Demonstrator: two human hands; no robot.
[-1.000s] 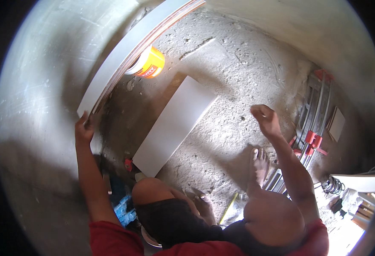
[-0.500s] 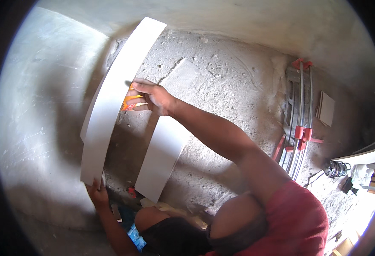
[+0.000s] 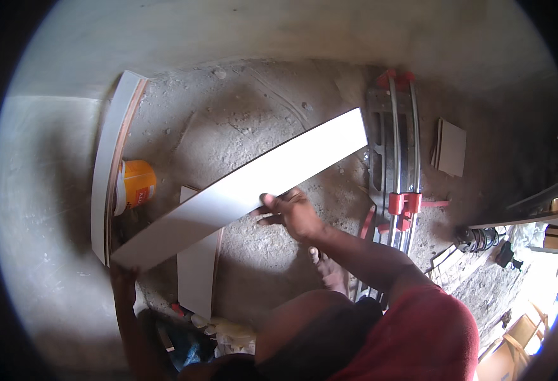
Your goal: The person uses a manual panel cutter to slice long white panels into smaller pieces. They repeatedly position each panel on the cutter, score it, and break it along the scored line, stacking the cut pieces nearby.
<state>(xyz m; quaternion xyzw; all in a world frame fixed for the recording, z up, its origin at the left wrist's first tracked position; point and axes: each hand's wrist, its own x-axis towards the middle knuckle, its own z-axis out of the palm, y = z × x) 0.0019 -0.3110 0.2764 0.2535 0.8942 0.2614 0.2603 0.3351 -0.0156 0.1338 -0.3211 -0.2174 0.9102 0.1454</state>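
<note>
Head view, white tile strip [image 3: 244, 184] held diagonally, left hand [image 3: 125, 282] clamped on near end, right hand [image 3: 297, 214] pinching lower edge, rail tile cutter [image 3: 405, 203] by far end.

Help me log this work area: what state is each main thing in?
Long white rectangular plank: held up slantwise.
Left hand: closed on that plank.
Right hand: thumb at plank edge, grip unclear.
White planks with brown edges: leaning on the wall.
Orange round bucket: standing, partly hidden.
White rectangular board: on the floor, partly hidden.
Red-and-grey metal rail tool: on the floor, unheld.
Thin pale square panels: stacked.
</note>
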